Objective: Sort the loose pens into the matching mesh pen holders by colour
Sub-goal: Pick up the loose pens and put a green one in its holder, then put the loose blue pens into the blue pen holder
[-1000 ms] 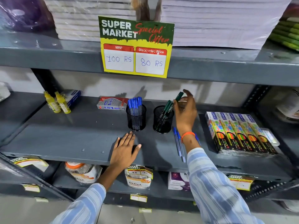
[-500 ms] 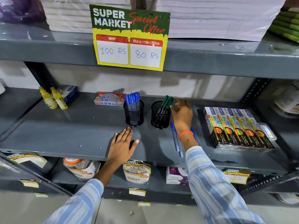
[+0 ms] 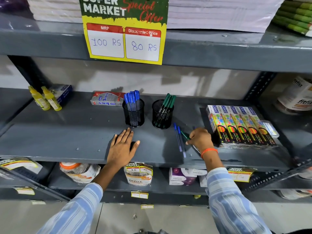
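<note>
Two black mesh holders stand mid-shelf. The left holder [image 3: 134, 114] is filled with blue-capped pens [image 3: 132, 99]; the right holder [image 3: 162, 115] contains green-capped pens [image 3: 169, 99]. Two loose blue pens [image 3: 179, 140] lie on the grey shelf [image 3: 67, 132] to the right of the holders. My right hand [image 3: 200, 138] rests beside them with its fingers pinched on a green pen [image 3: 185, 135] that still lies low on the shelf. My left hand [image 3: 122, 146] lies flat, fingers spread, in front of the blue holder.
Neon pencil boxes [image 3: 239, 125] sit close on the right. A red-and-silver box [image 3: 107, 98] and two yellow glue bottles [image 3: 45, 99] stand at the back left. A price sign [image 3: 125, 29] hangs from the upper shelf. Jars and packets fill the shelf below.
My right hand left the green holder, where it dropped a green pen, and came down toward me onto the loose pens, closing on another green one. The left hand stayed flat.
</note>
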`<state>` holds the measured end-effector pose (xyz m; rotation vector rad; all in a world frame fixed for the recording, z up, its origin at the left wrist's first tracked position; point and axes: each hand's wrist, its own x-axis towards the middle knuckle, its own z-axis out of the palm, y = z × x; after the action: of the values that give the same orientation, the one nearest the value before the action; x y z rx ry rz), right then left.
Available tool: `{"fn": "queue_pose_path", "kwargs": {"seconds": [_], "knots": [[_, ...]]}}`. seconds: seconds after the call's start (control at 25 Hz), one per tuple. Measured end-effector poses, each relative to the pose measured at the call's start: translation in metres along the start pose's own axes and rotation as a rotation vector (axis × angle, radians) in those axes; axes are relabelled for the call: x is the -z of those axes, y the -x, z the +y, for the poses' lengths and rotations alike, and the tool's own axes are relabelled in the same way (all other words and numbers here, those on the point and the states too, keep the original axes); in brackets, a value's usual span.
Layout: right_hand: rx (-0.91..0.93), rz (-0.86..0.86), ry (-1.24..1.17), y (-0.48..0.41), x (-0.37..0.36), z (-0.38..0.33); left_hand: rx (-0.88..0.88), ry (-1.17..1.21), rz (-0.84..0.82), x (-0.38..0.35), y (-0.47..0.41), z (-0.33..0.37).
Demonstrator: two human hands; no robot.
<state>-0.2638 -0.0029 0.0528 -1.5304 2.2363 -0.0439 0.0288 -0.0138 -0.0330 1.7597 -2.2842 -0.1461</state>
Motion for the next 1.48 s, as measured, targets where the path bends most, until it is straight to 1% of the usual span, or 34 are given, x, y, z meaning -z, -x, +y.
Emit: {"fn": "queue_pose_path", "kwargs": {"seconds": [0.08,0.16,0.28,0.36,0.44,0.52,0.6,0.72,0.84,0.96,1.08,1.16,1.24,1.36,1.4,1.44,1.48], "knots": [[0.028,0.114,-0.037,0.003,-0.005,-0.001,0.001,0.003,-0.002,0.000,0.000,0.000],[0.065,0.212,-0.167,0.006,-0.002,-0.008,0.003,0.001,0.004,0.001,0.000,0.000],[0.172,0.427,-0.470,0.014,0.012,-0.031,0.001,-0.007,0.001,0.001,0.001,0.000],[0.287,0.580,-0.716,0.017,0.023,-0.050,-0.002,-0.007,0.004,0.001,0.001,0.000],[0.393,0.673,-0.922,0.015,0.032,-0.068,-0.004,-0.012,0.010,0.002,0.000,0.000],[0.444,0.726,-1.042,0.007,0.038,-0.085,0.003,-0.027,0.015,0.002,0.000,0.000],[0.465,0.744,-1.031,-0.001,0.040,-0.100,0.010,-0.029,0.015,0.002,0.001,0.000],[0.463,0.680,-0.812,-0.015,0.032,-0.114,0.009,-0.025,0.016,0.002,0.001,0.000],[0.401,0.590,-0.575,-0.027,0.022,-0.121,0.008,-0.027,0.023,0.002,0.002,0.001],[0.369,0.543,-0.414,-0.034,0.013,-0.123,0.009,-0.029,0.024,0.001,0.001,0.000],[0.341,0.544,-0.297,-0.037,0.006,-0.121,0.009,-0.031,0.016,0.000,0.001,0.001],[0.347,0.548,-0.277,-0.037,0.008,-0.120,0.005,-0.028,0.017,0.001,0.002,0.001],[0.367,0.580,-0.323,-0.034,0.012,-0.117,0.003,-0.021,0.016,0.002,0.002,0.000],[0.351,0.695,-0.545,-0.024,0.014,-0.095,0.000,-0.005,0.015,0.001,0.003,0.001],[0.324,0.697,-0.602,-0.019,0.010,-0.083,0.002,-0.001,0.013,0.001,0.003,0.001],[0.285,0.661,-0.609,-0.016,0.005,-0.069,0.004,0.001,0.013,0.001,0.002,0.001],[0.234,0.585,-0.556,-0.014,0.000,-0.056,0.005,0.001,0.015,0.000,0.001,0.001]]}}
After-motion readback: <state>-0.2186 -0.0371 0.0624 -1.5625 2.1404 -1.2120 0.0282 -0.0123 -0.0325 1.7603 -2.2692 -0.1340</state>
